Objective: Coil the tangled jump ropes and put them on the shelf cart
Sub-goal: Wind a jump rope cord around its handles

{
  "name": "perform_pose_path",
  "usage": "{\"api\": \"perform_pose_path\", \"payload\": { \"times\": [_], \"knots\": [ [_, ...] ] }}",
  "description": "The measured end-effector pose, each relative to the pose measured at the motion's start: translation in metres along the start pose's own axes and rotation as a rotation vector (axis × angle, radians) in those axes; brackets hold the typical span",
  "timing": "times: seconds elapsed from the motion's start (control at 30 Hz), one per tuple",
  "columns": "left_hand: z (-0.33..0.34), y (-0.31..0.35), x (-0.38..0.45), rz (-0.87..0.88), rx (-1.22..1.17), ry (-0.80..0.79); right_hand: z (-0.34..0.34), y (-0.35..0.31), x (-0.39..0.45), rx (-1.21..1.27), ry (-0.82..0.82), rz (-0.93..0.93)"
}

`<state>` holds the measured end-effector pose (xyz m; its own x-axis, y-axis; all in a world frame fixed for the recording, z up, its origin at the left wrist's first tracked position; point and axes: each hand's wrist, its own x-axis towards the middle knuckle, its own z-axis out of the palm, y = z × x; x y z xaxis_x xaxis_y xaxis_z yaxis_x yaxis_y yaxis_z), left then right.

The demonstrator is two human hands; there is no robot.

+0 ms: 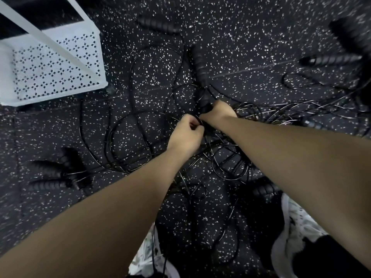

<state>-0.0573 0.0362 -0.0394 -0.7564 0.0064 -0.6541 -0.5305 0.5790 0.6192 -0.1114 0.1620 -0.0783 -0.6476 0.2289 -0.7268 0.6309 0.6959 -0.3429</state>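
Black cord loops lie nearest me on the speckled rubber floor (60,127), running between my knees toward the pile. Further out, at the centre of my view, my left hand (185,134) is curled tight, pinching a strand of the tangled jump ropes (226,157). Just past it, toward 1 o'clock, my right hand (219,111) is clamped round the end of a ribbed black handle (202,101), the two hands almost touching. More handles (48,177) lie at 9 o'clock, others at 2 o'clock, all apart from each other. Farthest, at 10 o'clock, stands the white perforated shelf cart (54,63); I see no rope on it.

I judge I am at the untangling step, freeing one rope. Next I need to draw this handle clear of the knot without tightening neighbouring loops, then begin coiling.
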Motion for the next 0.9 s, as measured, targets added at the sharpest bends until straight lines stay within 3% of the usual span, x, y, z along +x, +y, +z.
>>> {"api": "perform_pose_path", "payload": {
  "times": [0.1, 0.3, 0.4, 0.57, 0.73, 0.9],
  "knots": [
    [-0.003, 0.000, 0.011, 0.023, 0.005, 0.086, -0.002, 0.006, -0.007, 0.206, 0.047, -0.009],
    [-0.004, 0.016, 0.009, -0.122, -0.312, 0.094, -0.016, 0.025, -0.046, 0.708, 0.090, -0.096],
    [-0.008, 0.027, 0.002, -0.164, -0.411, 0.105, -0.025, 0.032, -0.064, 0.885, 0.025, -0.123],
    [-0.010, 0.051, -0.020, -0.244, -0.545, -0.128, -0.032, 0.035, -0.095, 0.866, -0.101, -0.168],
    [-0.009, 0.066, -0.045, -0.249, -0.640, -0.078, -0.042, 0.033, -0.130, 0.873, -0.138, -0.165],
    [-0.009, 0.073, -0.070, -0.351, -0.630, -0.179, -0.045, 0.039, -0.151, 0.760, -0.133, -0.213]
  ]
}}
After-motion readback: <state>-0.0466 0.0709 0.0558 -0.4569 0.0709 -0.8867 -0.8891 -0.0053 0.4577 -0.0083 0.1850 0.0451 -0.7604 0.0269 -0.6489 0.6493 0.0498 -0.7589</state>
